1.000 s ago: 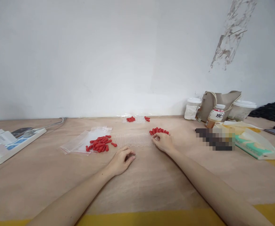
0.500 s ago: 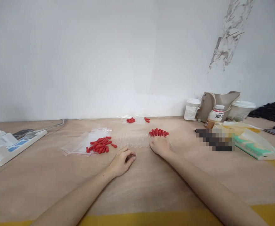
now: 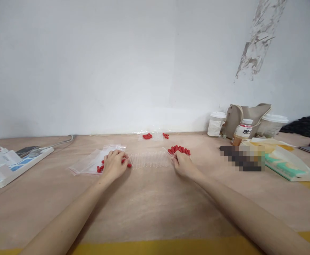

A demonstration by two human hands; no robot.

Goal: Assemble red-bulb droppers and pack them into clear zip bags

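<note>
Your right hand (image 3: 184, 165) pinches a thin clear tube (image 3: 167, 152) slanting leftward from its fingertips, the red bulb cluster (image 3: 180, 149) just beyond them and the tube row (image 3: 149, 159) to their left. Your left hand (image 3: 115, 165) curls over loose red bulbs (image 3: 100, 169); whether its fingers grip one, I cannot tell.

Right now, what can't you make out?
All head view:
Red pieces: count, partly hidden by the left hand.
Right hand: fingertip contact, too small to tell.
Clear tubes: too small to count.
Dark item: pixelated.
Power strip: cut off by the left edge.
</note>
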